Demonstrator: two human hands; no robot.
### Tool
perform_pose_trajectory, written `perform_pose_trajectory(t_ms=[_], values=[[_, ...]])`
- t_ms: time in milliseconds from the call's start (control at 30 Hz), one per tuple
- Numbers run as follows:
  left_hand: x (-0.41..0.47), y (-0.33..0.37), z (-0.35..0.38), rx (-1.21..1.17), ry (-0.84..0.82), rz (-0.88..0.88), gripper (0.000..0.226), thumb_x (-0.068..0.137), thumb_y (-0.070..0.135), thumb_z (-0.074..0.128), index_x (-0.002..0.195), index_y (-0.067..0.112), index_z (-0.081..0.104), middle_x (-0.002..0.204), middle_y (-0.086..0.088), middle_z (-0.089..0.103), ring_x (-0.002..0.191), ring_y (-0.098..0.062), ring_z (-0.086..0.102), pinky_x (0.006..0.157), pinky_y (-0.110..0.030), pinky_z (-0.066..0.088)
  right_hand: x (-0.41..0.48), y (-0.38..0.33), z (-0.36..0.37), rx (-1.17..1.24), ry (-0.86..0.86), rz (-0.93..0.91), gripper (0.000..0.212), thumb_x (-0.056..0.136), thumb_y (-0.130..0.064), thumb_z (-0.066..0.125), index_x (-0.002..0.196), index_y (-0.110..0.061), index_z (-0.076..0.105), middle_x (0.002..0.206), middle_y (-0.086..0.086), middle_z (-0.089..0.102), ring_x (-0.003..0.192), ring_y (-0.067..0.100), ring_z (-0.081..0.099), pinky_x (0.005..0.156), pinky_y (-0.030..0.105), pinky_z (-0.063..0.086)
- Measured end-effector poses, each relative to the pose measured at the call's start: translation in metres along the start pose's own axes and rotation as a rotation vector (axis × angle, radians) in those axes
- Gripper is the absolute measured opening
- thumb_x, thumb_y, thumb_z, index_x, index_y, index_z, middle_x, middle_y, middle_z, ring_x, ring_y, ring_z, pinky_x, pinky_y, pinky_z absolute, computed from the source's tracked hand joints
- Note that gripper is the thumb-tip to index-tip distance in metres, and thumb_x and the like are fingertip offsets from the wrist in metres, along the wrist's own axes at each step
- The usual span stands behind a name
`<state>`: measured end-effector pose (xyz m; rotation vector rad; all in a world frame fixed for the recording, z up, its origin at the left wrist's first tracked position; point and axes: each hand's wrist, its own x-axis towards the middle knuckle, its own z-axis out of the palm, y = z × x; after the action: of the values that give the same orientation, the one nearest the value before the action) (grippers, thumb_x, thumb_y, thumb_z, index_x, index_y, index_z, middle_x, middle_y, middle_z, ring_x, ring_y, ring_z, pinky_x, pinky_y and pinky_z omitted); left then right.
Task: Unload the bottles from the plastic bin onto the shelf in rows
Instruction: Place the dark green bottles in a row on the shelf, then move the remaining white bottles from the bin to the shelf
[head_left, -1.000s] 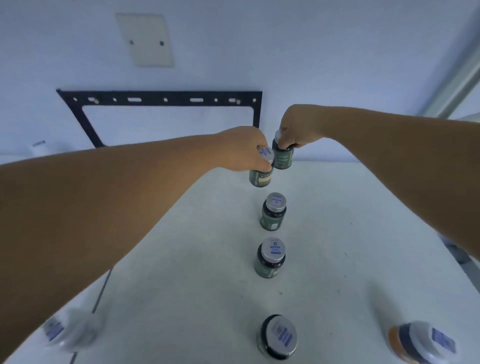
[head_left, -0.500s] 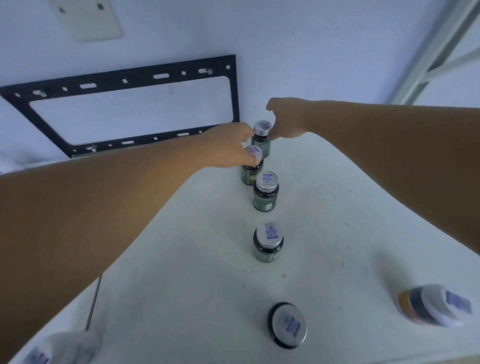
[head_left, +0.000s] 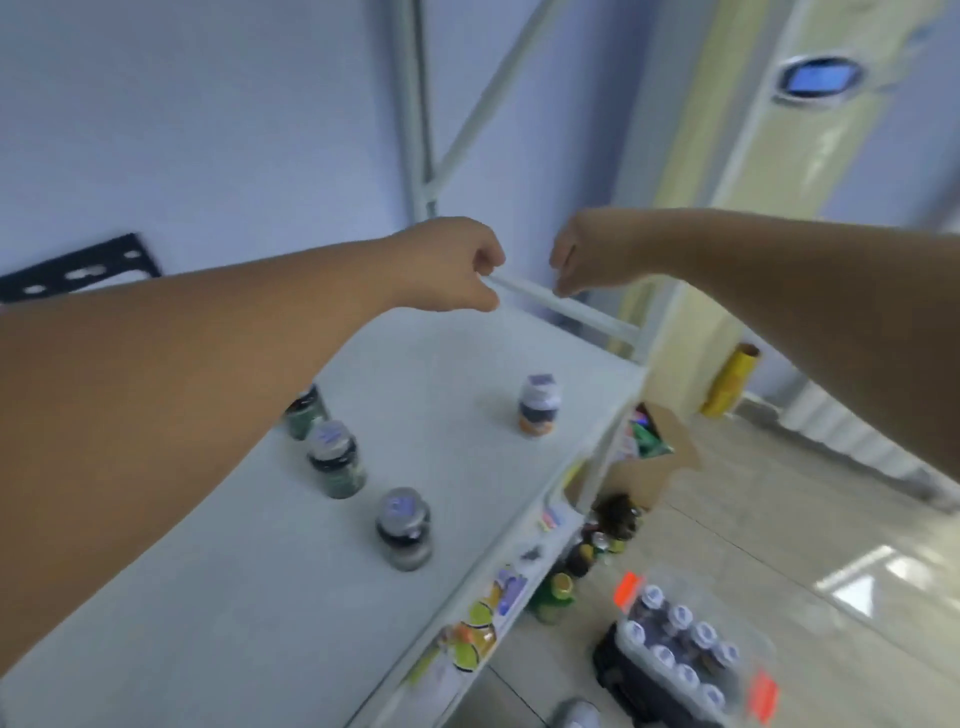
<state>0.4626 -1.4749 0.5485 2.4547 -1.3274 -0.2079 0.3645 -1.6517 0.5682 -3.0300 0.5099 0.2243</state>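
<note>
the white shelf (head_left: 467, 364) is the biggest thing here, and its top board holds the bottles already set out. the step in hand looks like a pause between placements: nothing is being carried, so i judge the next move is a reach down to the clear plastic bin (head_left: 756, 654). it sits on the floor below and to the right of the shelf's front edge, with a batch of white-capped bottles (head_left: 675, 649) packed upright inside. that calls for lowering both arms away from the shelf, taking a bottle in each grip and lifting them up to extend a row.

both arms stretch out above the far end of the shelf. the left hand (head_left: 452, 265) and right hand (head_left: 587, 254) are near each other but apart, each grip curled in with nothing in it.

three dark green bottles (head_left: 337, 460) stand in a line running under the left forearm. one orange-banded bottle (head_left: 539, 405) stands alone, well apart from them, near the front edge.
</note>
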Motion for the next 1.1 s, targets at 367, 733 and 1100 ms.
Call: perform_pose_trajectory(t_ms=[367, 733, 1100], values=[[0.094, 0.214, 0.158, 0.104, -0.389, 0.341, 0.052, 0.081, 0.034, 0.077, 0.127, 0.017, 0.06, 0.115, 0.003, 0.067, 0.104, -0.017, 0.063, 0.094, -0.038, 0.052, -0.147, 0.231, 0.092, 0.047, -0.255, 0.361, 0.043, 0.091, -0.038, 0.064, 0.098, 0.004, 0.07, 0.093, 0.016, 0.066, 0.082, 0.025, 0.057, 0.076, 0.033, 0.047], [0.139, 0.232, 0.411, 0.176, -0.822, 0.207, 0.021, 0.078, 0.027, 0.074, 0.091, 0.017, 0.061, 0.099, -0.013, 0.071, 0.082, -0.022, 0.06, 0.083, -0.041, 0.054, -0.199, 0.361, 0.305, 0.339, -0.546, 0.534, 0.047, 0.09, -0.037, 0.066, 0.119, 0.0, 0.068, 0.122, 0.016, 0.065, 0.11, 0.03, 0.062, 0.095, 0.035, 0.049], [0.115, 0.134, 0.682, 0.146, -1.132, 0.217, 0.021, 0.081, 0.028, 0.067, 0.084, 0.008, 0.067, 0.082, -0.015, 0.062, 0.083, -0.034, 0.06, 0.063, -0.036, 0.046, -0.156, 0.328, 0.594, 0.607, -0.692, 0.598, 0.024, 0.09, -0.031, 0.06, 0.095, -0.008, 0.056, 0.1, 0.01, 0.063, 0.089, 0.03, 0.056, 0.074, 0.029, 0.042]])
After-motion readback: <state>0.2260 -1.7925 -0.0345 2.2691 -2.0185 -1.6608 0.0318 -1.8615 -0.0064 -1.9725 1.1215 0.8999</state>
